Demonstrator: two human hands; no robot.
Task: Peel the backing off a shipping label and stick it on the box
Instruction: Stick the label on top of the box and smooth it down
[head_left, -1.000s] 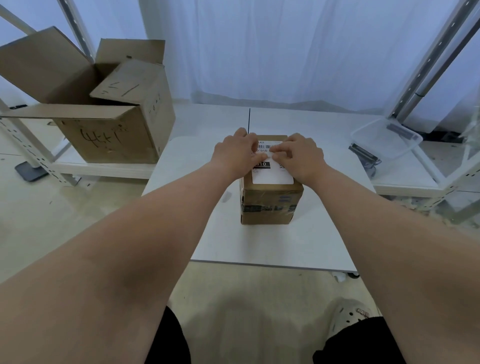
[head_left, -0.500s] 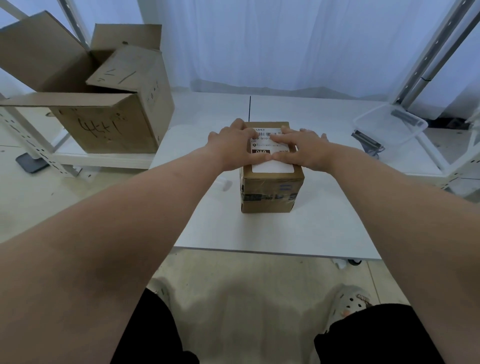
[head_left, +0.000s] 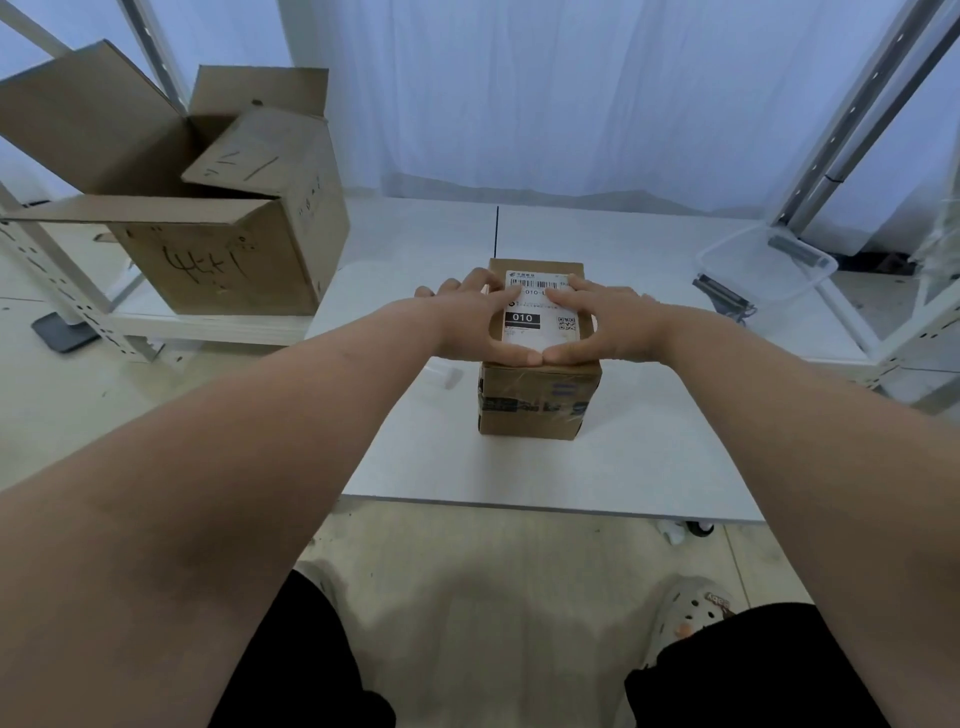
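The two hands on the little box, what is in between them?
In the head view, the white shipping label lies between the left hand and the right hand, flat on top of the small box. The thumb tips meet at its near edge.

Label (head_left: 540, 317) edges under fingers (head_left: 501, 297) — small print unreadable.

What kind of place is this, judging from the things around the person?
Probably a small packing or shipping workspace. A taped cardboard box carrying a shipping label stands on a white table, a large open carton sits on a metal rack, and white curtains enclose the area.
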